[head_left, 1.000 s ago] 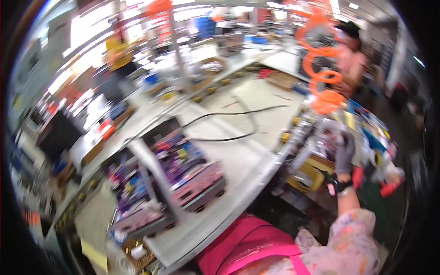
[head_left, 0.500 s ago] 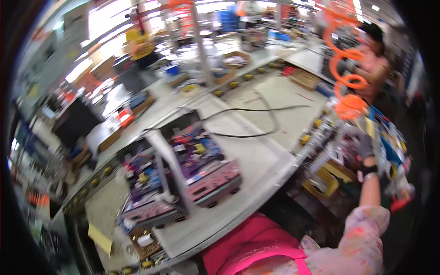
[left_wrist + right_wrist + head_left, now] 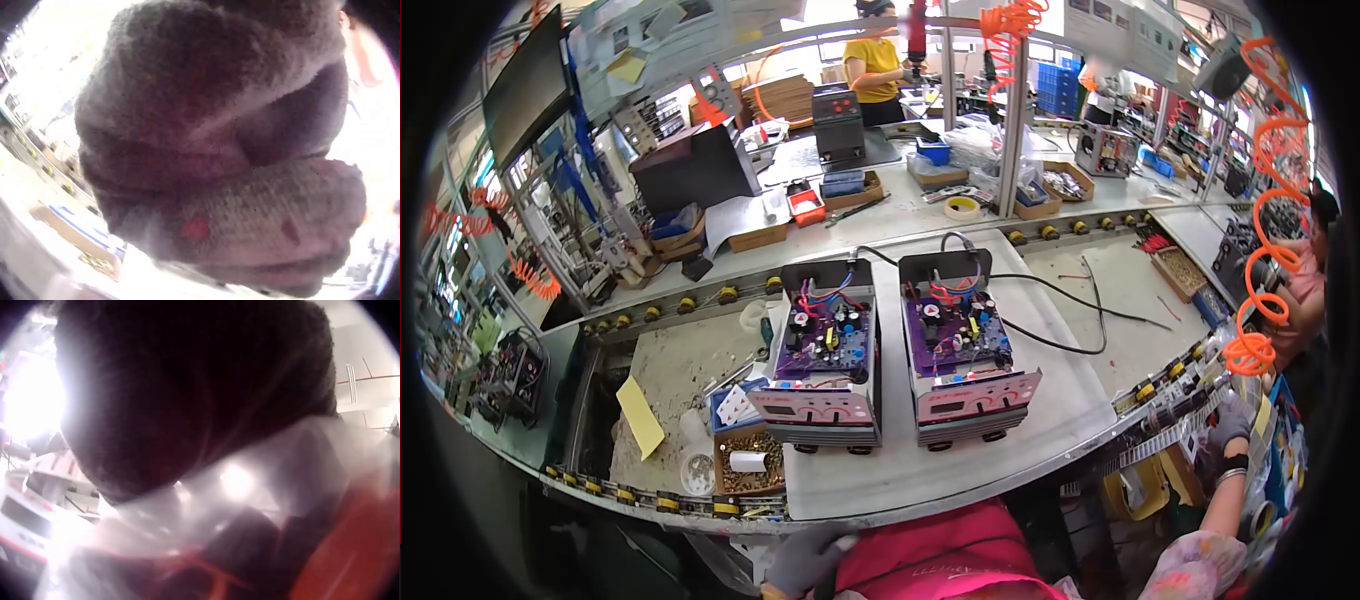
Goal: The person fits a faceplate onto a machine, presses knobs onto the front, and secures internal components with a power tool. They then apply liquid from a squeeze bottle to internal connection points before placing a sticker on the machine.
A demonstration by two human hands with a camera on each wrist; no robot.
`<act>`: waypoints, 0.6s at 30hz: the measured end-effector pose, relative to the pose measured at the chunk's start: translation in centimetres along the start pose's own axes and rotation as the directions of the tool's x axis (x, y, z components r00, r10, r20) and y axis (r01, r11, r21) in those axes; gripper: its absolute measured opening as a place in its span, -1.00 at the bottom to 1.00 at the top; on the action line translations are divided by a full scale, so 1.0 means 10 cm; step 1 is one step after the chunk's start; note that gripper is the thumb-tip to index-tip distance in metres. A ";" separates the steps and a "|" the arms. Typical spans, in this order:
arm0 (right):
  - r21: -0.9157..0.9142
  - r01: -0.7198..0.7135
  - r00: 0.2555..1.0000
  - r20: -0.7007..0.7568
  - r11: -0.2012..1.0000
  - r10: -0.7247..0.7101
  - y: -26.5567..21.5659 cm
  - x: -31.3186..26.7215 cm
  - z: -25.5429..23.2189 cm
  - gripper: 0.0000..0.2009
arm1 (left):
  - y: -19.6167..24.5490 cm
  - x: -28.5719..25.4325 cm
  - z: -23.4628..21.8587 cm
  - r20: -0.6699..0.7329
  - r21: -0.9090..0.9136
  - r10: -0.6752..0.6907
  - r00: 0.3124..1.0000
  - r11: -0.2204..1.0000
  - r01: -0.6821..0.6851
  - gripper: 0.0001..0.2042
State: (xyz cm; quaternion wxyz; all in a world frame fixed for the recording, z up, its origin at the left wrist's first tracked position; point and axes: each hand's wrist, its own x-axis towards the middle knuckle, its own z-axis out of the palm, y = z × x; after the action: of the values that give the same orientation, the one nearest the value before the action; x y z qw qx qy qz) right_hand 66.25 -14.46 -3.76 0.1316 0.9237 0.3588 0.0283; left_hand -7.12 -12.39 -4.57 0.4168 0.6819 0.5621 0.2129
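Observation:
My left hand (image 3: 808, 560), in a grey glove, hangs at the table's front edge before the pink apron (image 3: 945, 560). Its fingers are loosely curled in the left wrist view, with nothing seen in them. My right hand (image 3: 1229, 422), also gloved, reaches down among the containers at the far right. A clear plastic bag (image 3: 250, 481) with red and dark pieces lies right under it in the right wrist view; its fingertips are hidden, so I cannot tell whether they grip anything. Two open-topped devices with purple circuit boards, a left one (image 3: 820, 405) and a right one (image 3: 975, 400), stand on the table.
Black cables (image 3: 1055, 345) trail right from the devices. A cardboard box of small brass-coloured parts (image 3: 775, 478) sits at front left. A yellow bin (image 3: 1135, 490) is by my right forearm. An orange coiled hose (image 3: 1250, 350) hangs above that hand. Other people work behind and at right.
The head view has swung left and levelled, so the two devices sit nearer its middle. My left hand has come into view at the bottom. My right hand stays among the containers at right.

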 end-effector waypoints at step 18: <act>0.179 0.187 0.936 -0.332 0.966 -0.120 0.20 0.35 0.41 -0.66 | -0.04 0.16 0.30 0.108 -0.001 0.186 0.977 0.982 -0.187 -0.70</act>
State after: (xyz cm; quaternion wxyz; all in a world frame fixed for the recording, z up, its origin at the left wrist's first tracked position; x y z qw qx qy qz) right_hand 70.81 -14.44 -7.33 -0.0235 0.8846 0.4476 0.1290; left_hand -4.66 -11.81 -6.90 0.4214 0.7441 0.4735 0.2113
